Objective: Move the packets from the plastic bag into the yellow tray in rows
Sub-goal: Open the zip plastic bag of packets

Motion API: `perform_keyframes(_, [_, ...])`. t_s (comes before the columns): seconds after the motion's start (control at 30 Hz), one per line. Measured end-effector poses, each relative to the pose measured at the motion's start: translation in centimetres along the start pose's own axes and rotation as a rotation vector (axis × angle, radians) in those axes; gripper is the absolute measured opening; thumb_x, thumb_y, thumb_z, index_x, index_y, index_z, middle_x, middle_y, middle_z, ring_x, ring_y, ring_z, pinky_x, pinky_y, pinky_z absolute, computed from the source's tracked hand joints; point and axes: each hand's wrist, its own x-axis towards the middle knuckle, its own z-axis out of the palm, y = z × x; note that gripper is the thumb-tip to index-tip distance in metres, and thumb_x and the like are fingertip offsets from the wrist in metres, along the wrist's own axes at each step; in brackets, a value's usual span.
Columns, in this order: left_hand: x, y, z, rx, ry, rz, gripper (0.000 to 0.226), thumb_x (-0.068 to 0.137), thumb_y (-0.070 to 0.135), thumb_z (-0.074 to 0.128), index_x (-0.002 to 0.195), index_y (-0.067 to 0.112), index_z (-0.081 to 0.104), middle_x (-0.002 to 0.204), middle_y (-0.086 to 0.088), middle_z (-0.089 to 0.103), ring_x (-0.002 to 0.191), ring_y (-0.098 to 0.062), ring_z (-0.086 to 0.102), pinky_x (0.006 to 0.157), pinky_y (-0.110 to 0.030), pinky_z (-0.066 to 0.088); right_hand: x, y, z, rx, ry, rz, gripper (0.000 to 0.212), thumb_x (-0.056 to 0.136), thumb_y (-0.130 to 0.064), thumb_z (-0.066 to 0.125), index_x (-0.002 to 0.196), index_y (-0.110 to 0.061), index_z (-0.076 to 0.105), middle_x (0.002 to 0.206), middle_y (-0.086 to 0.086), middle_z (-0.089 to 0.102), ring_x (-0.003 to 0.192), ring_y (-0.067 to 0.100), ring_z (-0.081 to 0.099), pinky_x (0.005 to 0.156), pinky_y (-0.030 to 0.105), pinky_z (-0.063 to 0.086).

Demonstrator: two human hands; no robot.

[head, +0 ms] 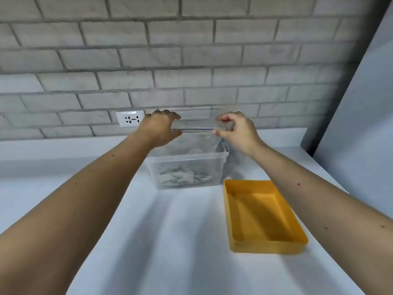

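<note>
A clear plastic bag (pixel 197 138) with a dark zip line across its top stands in a clear plastic tub (pixel 221 167). Pale packets (pixel 176 177) lie blurred at the bottom, seen through the tub wall. My left hand (pixel 159 129) grips the bag's top at its left end. My right hand (pixel 236 130) pinches the top at its right end between thumb and fingers. The yellow tray (pixel 231 211) sits empty on the white counter, to the right of and nearer than the tub.
A white wall socket (pixel 130 118) sits on the grey brick wall behind my left hand. A tall pale panel (pixel 357 116) with a dark edge stands at the right. The white counter (pixel 170 241) runs toward me.
</note>
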Motion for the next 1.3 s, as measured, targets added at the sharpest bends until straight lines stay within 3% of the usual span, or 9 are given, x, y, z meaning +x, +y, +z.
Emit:
perform_keyframes(0.1, [0.1, -0.5, 0.8, 0.031, -0.033, -0.024, 0.038, 0.098, 0.043, 0.052, 0.133, 0.028, 0.057, 0.135, 0.002, 0.062, 0.122, -0.025, 0.056, 0.104, -0.038, 0.035, 0.3, 0.8, 0.5, -0.087, -0.098, 0.104, 0.043, 0.076, -0.028, 0.082, 0.115, -0.019, 0.068, 0.110, 0.002, 0.062, 0.097, 0.014, 0.059, 0.089, 0.029, 0.049])
perform_keyframes(0.27, [0.1, -1.1, 1.5, -0.024, 0.048, -0.052, 0.021, 0.097, 0.038, 0.055, 0.110, 0.029, 0.069, 0.111, 0.004, 0.072, 0.103, -0.023, 0.064, 0.088, -0.033, 0.043, 0.2, 1.9, 1.6, 0.128, -0.088, 0.284, 0.024, 0.091, -0.017, 0.067, 0.112, -0.006, 0.069, 0.078, 0.005, 0.066, 0.055, 0.016, 0.061, 0.052, 0.024, 0.055])
perform_keyframes(0.4, [0.6, -1.2, 1.6, -0.153, 0.113, -0.102, 0.013, 0.095, 0.030, 0.061, 0.100, 0.027, 0.072, 0.100, 0.009, 0.069, 0.099, -0.019, 0.064, 0.071, -0.028, 0.040, 0.8, 2.0, 1.6, 0.329, -0.089, 0.325, 0.013, 0.095, -0.013, 0.062, 0.103, -0.007, 0.069, 0.091, 0.018, 0.069, 0.068, 0.019, 0.067, 0.070, 0.032, 0.061])
perform_keyframes(0.47, [0.9, -1.3, 1.2, -0.179, 0.178, -0.103, 0.013, 0.095, 0.029, 0.061, 0.101, 0.025, 0.072, 0.106, 0.007, 0.069, 0.100, -0.021, 0.062, 0.072, -0.029, 0.039, 1.3, 1.5, 1.4, 0.397, -0.069, 0.295, 0.010, 0.095, -0.010, 0.061, 0.101, -0.007, 0.068, 0.088, 0.015, 0.067, 0.070, 0.019, 0.067, 0.069, 0.026, 0.059])
perform_keyframes(0.63, [1.6, -0.3, -1.7, -0.225, 0.440, -0.011, 0.017, 0.097, 0.029, 0.059, 0.104, 0.021, 0.072, 0.110, -0.001, 0.066, 0.097, -0.023, 0.064, 0.077, -0.031, 0.042, 2.8, -1.1, -0.8, 0.485, 0.033, 0.158, 0.012, 0.095, -0.010, 0.061, 0.088, -0.016, 0.069, 0.079, 0.004, 0.069, 0.070, 0.016, 0.069, 0.073, 0.032, 0.059])
perform_keyframes(0.93, [1.0, 1.3, -10.2, -0.342, 0.845, 0.181, 0.028, 0.093, 0.039, 0.056, 0.103, 0.019, 0.074, 0.106, 0.002, 0.070, 0.099, -0.009, 0.062, 0.094, -0.031, 0.047, 2.0, -9.0, -6.9, 0.544, 0.164, -0.149, 0.011, 0.097, -0.014, 0.056, 0.099, -0.010, 0.066, 0.081, 0.008, 0.067, 0.071, 0.020, 0.070, 0.069, 0.033, 0.058])
perform_keyframes(1.1, [-0.2, 1.2, -11.1, -0.348, 0.877, 0.189, 0.026, 0.094, 0.041, 0.056, 0.102, 0.022, 0.072, 0.104, 0.004, 0.070, 0.100, -0.007, 0.062, 0.093, -0.045, 0.048, 0.3, -10.5, -7.5, 0.554, 0.160, -0.177, 0.013, 0.098, -0.015, 0.056, 0.100, -0.006, 0.065, 0.086, 0.011, 0.067, 0.077, 0.023, 0.072, 0.074, 0.037, 0.060])
perform_keyframes(1.23, [-2.6, 1.1, -10.2, -0.331, 0.823, 0.190, 0.027, 0.095, 0.038, 0.058, 0.104, 0.017, 0.073, 0.103, -0.002, 0.068, 0.093, -0.001, 0.056, 0.089, -0.023, 0.047, -1.5, -10.2, -6.9, 0.595, 0.107, -0.124, 0.011, 0.098, -0.014, 0.056, 0.099, -0.008, 0.066, 0.084, 0.010, 0.068, 0.077, 0.023, 0.072, 0.072, 0.033, 0.060])
perform_keyframes(1.3, [-4.2, 0.8, -9.3, -0.297, 0.770, 0.191, 0.026, 0.096, 0.037, 0.059, 0.104, 0.017, 0.072, 0.101, 0.000, 0.065, 0.090, 0.003, 0.050, 0.084, -0.021, 0.044, -2.7, -9.4, -6.3, 0.615, 0.075, -0.085, 0.011, 0.098, -0.013, 0.056, 0.097, -0.011, 0.066, 0.082, 0.008, 0.069, 0.076, 0.022, 0.072, 0.072, 0.033, 0.060])
